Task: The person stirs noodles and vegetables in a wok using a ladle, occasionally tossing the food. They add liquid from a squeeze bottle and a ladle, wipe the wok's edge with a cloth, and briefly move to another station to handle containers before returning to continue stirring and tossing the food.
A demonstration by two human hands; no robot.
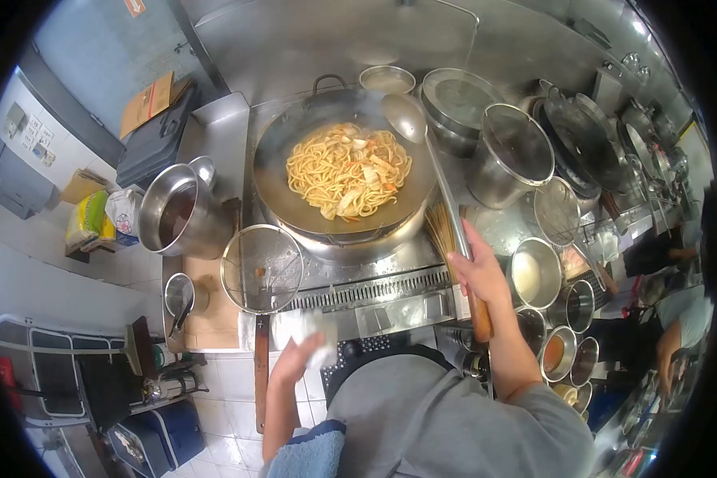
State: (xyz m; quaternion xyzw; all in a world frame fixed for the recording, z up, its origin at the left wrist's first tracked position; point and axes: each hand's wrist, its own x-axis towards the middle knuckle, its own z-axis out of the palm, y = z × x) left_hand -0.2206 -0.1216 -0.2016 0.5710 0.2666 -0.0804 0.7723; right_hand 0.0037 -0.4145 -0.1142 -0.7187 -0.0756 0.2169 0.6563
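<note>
Thick noodles with vegetable pieces (346, 171) lie in a large wok (275, 191) on the stove. My right hand (480, 271) is closed round the long handle of a ladle (406, 119), whose bowl is over the wok's right rim. A bamboo brush (440, 235) stands just left of that handle. My left hand (299, 356) grips a white cloth (319, 331), somewhat blurred, below the front edge of the stove. Beside it, a round wire strainer (263, 268) rests near the wok, its wooden handle pointing down toward the floor.
A deep steel pot (179, 211) and a small container (187, 296) stand at the left. Lidded and open pots (511, 147) crowd the back right. Steel containers (536, 273) line my right side. Another person's arm (668, 358) shows at the far right.
</note>
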